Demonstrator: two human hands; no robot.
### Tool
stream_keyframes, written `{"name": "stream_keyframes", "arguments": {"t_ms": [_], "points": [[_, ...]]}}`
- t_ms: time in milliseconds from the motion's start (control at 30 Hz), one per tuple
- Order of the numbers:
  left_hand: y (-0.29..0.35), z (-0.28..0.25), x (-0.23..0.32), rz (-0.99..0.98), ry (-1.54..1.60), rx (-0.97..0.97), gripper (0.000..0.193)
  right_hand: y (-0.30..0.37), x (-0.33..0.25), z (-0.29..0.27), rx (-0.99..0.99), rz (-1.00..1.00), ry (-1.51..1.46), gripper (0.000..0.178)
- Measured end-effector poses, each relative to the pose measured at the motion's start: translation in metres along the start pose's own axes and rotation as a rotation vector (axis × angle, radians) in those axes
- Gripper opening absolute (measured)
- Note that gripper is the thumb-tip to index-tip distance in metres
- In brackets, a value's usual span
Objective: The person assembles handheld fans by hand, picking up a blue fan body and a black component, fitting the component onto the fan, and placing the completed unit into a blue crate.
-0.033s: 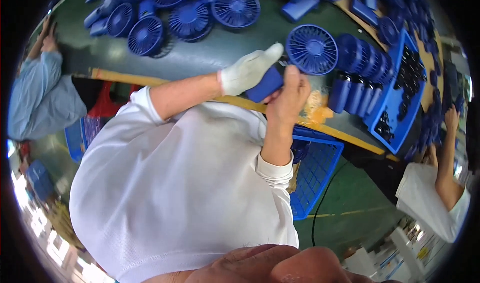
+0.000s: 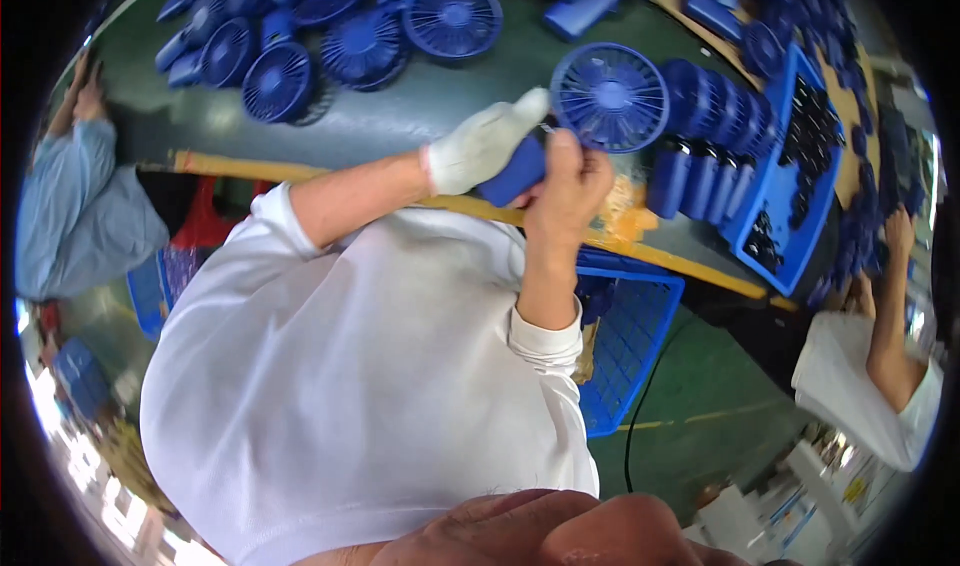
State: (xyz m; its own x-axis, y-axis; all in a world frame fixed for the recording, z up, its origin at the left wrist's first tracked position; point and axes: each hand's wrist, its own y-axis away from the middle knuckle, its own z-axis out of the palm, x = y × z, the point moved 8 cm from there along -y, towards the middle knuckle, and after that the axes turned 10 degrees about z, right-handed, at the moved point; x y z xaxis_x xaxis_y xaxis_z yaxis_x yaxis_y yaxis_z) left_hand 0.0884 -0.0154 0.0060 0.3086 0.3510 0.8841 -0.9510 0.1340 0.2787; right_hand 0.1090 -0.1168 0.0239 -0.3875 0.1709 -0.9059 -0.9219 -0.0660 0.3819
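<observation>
A blue handheld fan (image 2: 612, 98) with a round slatted head is held over the near edge of the workbench, its head pointing away to the right. My left hand (image 2: 484, 146), in a white glove, closes on the fan's handle (image 2: 515, 172) near the neck, the thumb stretched toward the head. Bare, my right hand (image 2: 566, 188) grips the same handle from the right, fingers curled around it and thumb near the neck. A small dark part with a bright metal glint shows between the thumbs; its detail is too small to make out.
Several blue fans (image 2: 278, 82) lie at the far left of the bench (image 2: 200, 116). More fans (image 2: 700, 191) stand in a row at right, beside a blue tray (image 2: 790, 256) of black parts. A blue crate (image 2: 625, 366) sits below the bench edge. Co-workers are at both sides.
The whole view has shifted slightly, so the bench things appear a little further left. Both hands keep their hold on the fan.
</observation>
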Motion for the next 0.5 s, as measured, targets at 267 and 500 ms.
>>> {"name": "stream_keyframes", "arguments": {"t_ms": [267, 500], "points": [[0.004, 0.000, 0.017, 0.298, -0.914, -0.114, 0.036, 0.014, -0.072, -0.009, -0.041, -0.638, 0.655, 0.027], [0.001, 0.011, 0.009, 0.213, -0.195, -0.136, 0.040, -0.015, -0.114, -0.058, 0.336, -0.888, 1.266, 0.035]]}}
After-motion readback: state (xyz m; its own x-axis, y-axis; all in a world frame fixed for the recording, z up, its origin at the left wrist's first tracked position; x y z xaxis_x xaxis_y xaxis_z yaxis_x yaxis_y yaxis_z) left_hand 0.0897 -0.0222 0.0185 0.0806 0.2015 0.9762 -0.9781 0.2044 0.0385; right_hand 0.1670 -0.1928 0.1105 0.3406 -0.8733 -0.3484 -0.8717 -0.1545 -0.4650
